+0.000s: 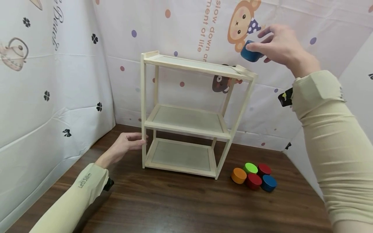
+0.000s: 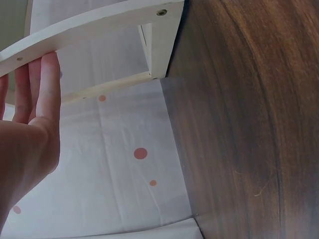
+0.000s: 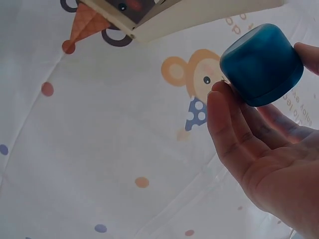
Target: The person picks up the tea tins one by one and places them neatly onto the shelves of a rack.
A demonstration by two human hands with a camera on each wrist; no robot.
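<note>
Blue cylinder (image 1: pixel 250 54) is being held tilted, 1–2 o'clock from the pale 3-tier shelf (image 1: pixel 186 119), which is standing upright.

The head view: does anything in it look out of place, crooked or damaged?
Only the back cloth looks odd: its monkey and lettering run sideways, as if it were hung turned. I see no spill or damage. The shelf stands on the table, and five blocks sit grouped beside it.
</note>
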